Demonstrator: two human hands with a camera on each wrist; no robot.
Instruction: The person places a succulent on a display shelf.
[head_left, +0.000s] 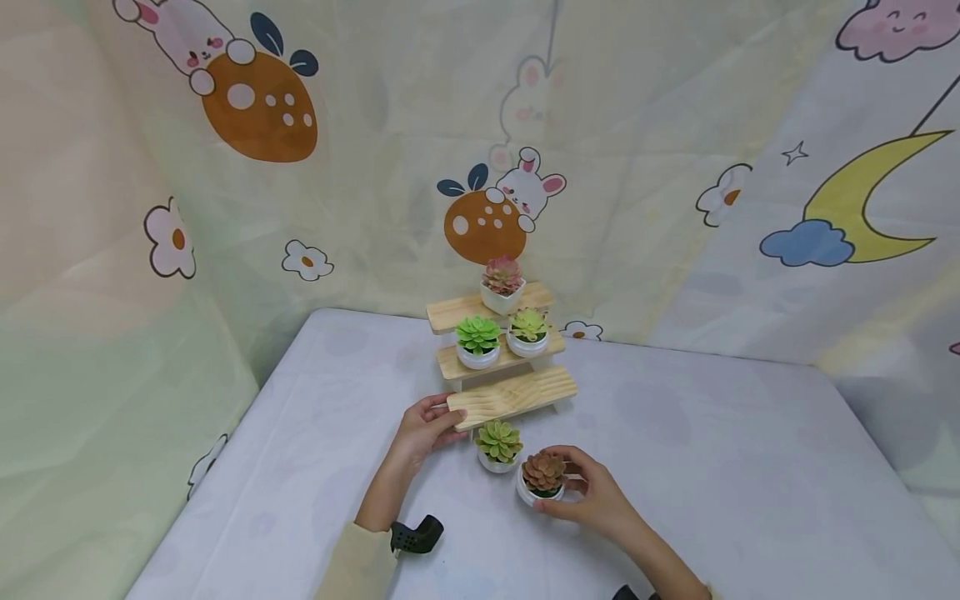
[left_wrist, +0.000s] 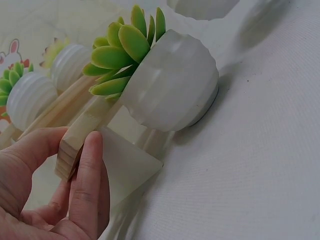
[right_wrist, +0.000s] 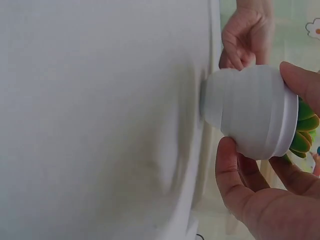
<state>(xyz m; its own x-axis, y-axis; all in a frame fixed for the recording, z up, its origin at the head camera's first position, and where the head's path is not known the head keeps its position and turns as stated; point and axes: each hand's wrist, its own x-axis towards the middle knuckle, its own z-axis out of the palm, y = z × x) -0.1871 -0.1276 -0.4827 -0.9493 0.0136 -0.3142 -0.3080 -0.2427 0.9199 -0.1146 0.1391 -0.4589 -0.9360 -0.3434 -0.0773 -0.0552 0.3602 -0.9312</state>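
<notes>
A three-step wooden stand [head_left: 504, 350] rises at the table's middle. A pink succulent pot [head_left: 502, 285] sits on its top step; a green pot [head_left: 477, 342] and a yellow-green pot [head_left: 528, 332] sit on the middle step. My left hand [head_left: 429, 427] grips the left end of the bare bottom step [head_left: 517, 393], thumb and fingers around the wood [left_wrist: 70, 150]. A green succulent in a white pot [head_left: 498, 445] [left_wrist: 170, 85] stands on the table just in front. My right hand [head_left: 583, 493] holds a brown-red succulent in a white ribbed pot [head_left: 542, 480] [right_wrist: 252, 111] on the tablecloth.
The table wears a pale lilac cloth [head_left: 712, 467]. A cartoon-print fabric backdrop [head_left: 480, 125] hangs close behind and on both sides. A black wrist camera mount [head_left: 414, 535] sits on my left forearm.
</notes>
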